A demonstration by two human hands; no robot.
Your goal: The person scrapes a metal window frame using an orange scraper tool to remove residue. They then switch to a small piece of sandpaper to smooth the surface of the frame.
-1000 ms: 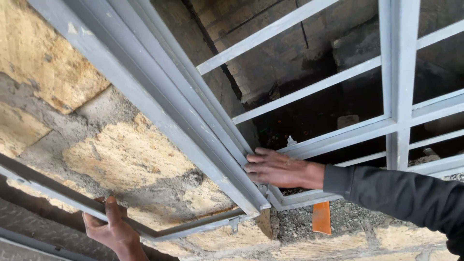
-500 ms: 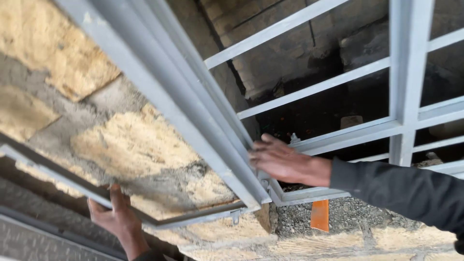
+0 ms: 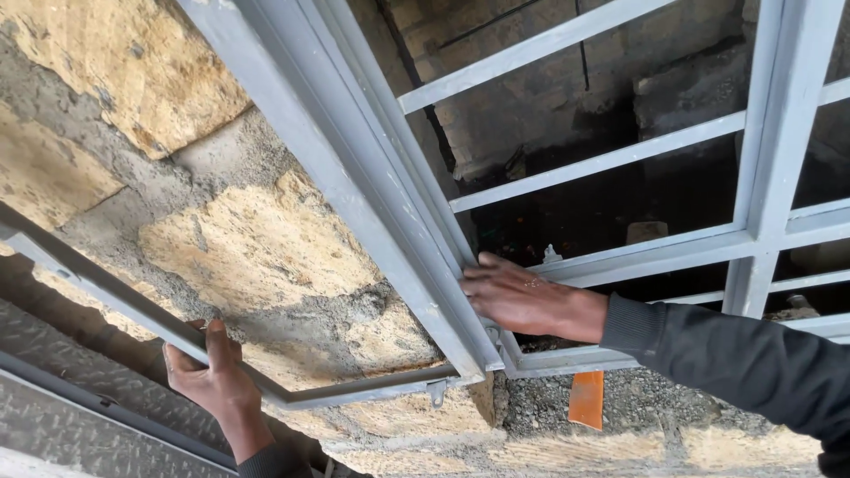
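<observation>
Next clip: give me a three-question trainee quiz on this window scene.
1. True or false: the left hand grips the open sash from below.
2. The right hand rests flat on: A) the stone wall B) the grey frame C) the orange wedge
3. What colour is the right sleeve?

Key: 1 true; 2 B; 3 black.

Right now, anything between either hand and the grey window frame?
Nothing visible. The left hand already grips the swung-out sash at its lower bar, and the right hand lies flat on the fixed frame near its bottom corner.
</observation>
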